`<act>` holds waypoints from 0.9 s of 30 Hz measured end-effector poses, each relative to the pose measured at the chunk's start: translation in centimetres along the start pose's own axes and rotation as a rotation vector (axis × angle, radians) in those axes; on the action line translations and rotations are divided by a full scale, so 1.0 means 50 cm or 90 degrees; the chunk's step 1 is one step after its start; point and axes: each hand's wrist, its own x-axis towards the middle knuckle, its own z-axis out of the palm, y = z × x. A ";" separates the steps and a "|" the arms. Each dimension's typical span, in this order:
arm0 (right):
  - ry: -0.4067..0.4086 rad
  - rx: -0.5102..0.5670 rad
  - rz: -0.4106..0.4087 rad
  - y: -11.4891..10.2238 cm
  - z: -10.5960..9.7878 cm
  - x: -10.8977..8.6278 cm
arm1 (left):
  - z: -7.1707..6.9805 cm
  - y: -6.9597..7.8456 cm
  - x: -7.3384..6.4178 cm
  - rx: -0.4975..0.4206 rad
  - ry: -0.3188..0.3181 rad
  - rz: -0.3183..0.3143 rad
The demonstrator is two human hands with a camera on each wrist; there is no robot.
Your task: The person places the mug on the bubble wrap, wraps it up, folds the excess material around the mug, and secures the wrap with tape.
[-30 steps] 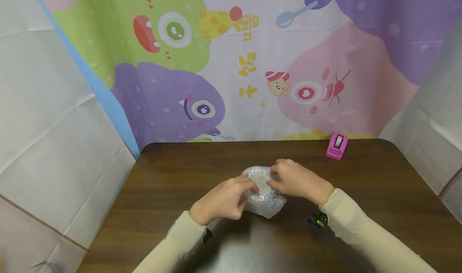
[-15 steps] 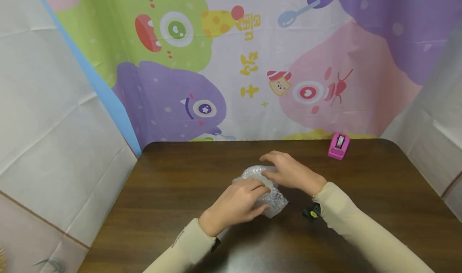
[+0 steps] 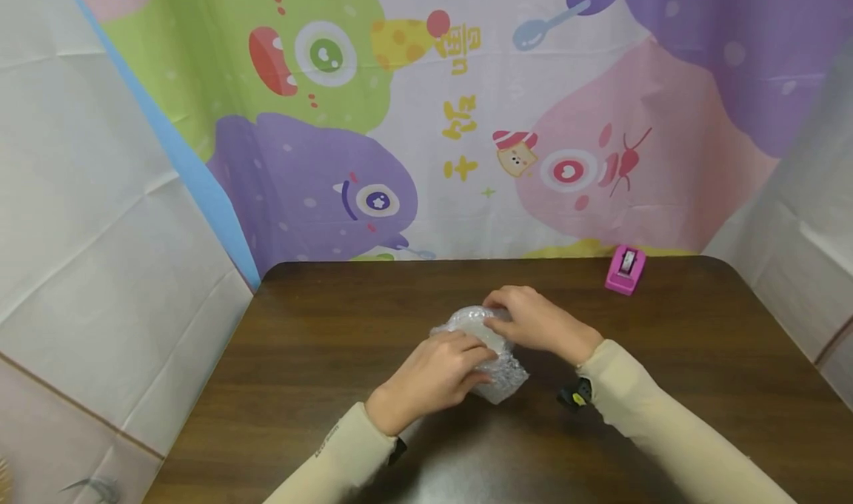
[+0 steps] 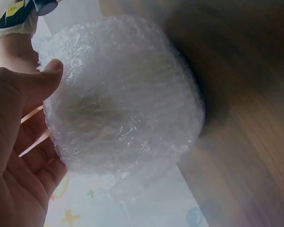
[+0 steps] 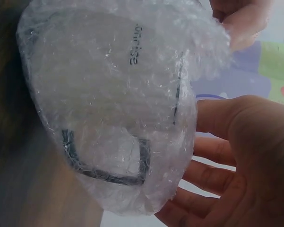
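Note:
A mug [image 3: 501,387] wrapped in clear bubble wrap stands in the middle of the brown table. Through the plastic in the right wrist view show its pale wall, dark lettering and a dark-edged handle [image 5: 108,178]. My left hand [image 3: 433,377] grips the near left side of the top, fingers bent over the rim and thumb [image 4: 42,82] against the wrapped side. Over the far right rim, my right hand [image 3: 541,325] holds the wrap with thumb and bent fingers. Both hands partly hide the opening.
A pink tape dispenser [image 3: 626,270] sits near the table's back right corner. Behind the table [image 3: 313,304] hangs a cartoon-printed cloth [image 3: 426,215], with pale panels to either side.
My left hand has shifted right and over the mug's top. The right hand lifted its fingers off the rim, then lowered them onto it again. The mug stays about where it was.

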 end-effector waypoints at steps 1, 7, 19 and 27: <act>0.000 0.001 0.006 -0.001 -0.001 -0.002 | 0.000 -0.002 0.000 -0.007 -0.003 0.000; 0.003 -0.008 0.041 -0.004 -0.003 -0.019 | -0.003 -0.015 -0.005 -0.043 -0.020 0.004; 0.021 -0.028 0.057 -0.018 -0.013 -0.055 | -0.007 -0.042 -0.015 -0.092 -0.015 0.005; 0.009 -0.001 0.044 -0.020 -0.021 -0.079 | -0.008 -0.054 -0.027 -0.088 -0.012 0.013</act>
